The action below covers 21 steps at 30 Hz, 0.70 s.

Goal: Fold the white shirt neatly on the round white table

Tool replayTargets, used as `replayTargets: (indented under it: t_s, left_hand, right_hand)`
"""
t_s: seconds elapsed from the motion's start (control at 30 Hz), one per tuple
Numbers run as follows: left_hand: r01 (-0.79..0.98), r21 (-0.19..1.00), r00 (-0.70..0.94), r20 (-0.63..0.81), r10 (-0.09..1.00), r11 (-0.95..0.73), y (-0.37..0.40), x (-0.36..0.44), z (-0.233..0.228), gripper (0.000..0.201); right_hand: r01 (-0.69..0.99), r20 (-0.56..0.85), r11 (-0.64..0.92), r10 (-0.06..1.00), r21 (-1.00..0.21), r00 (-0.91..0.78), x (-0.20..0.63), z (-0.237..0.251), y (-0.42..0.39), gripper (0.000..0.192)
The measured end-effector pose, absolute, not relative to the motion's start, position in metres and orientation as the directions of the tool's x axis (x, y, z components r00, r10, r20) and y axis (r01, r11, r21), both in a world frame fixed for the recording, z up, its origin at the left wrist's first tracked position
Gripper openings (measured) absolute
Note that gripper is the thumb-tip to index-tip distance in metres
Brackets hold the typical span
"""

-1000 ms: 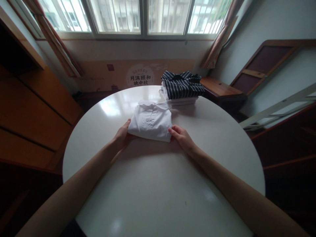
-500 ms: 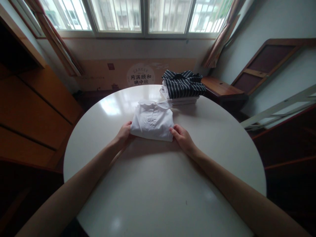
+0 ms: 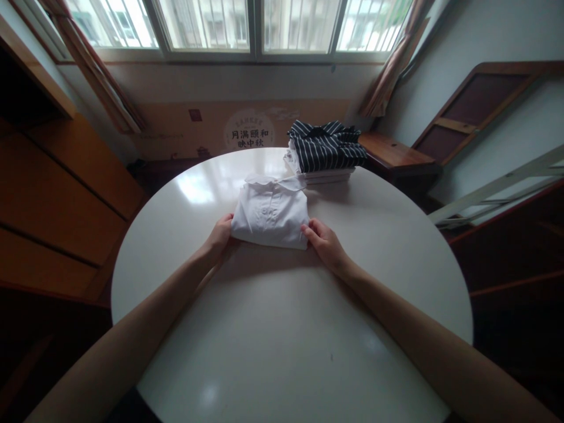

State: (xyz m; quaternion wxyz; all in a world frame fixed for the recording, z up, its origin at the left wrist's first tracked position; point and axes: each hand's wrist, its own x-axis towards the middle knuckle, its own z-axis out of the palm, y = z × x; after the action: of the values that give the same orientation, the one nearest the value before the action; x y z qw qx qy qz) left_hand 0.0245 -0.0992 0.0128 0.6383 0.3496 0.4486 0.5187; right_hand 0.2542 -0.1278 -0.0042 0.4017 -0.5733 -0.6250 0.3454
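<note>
A folded white shirt (image 3: 271,212) with a collar and a buttoned front lies at the middle of the round white table (image 3: 282,329), its collar toward the window. My left hand (image 3: 221,234) grips its near left edge, with the fingers partly hidden by the cloth. At the near right corner my right hand (image 3: 324,239) holds the shirt, thumb on top and the other fingers beside or under it. Just behind the shirt, to the right, is a stack of folded clothes; a black shirt with white stripes (image 3: 326,148) tops white garments (image 3: 330,175).
A wooden stool or bench (image 3: 396,151) stands beyond the table's far right edge. Wooden cabinet doors (image 3: 57,205) are on the left. Past the table, a window (image 3: 211,23) and curtains (image 3: 97,70) line the far wall.
The whole view has shifted very slightly upward. Both hands keep their hold on the white shirt, which has barely moved on the table.
</note>
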Motion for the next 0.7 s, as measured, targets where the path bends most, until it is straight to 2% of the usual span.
replayTargets:
  t_s: [0.7]
  left_hand:
    - [-0.286, 0.927, 0.021, -0.247, 0.969, 0.242, -0.1000, 0.0253, 0.0179, 0.033]
  right_hand:
    - [0.526, 0.148, 0.132, 0.989, -0.840, -0.013, 0.2515, 0.0031, -0.1311, 0.033]
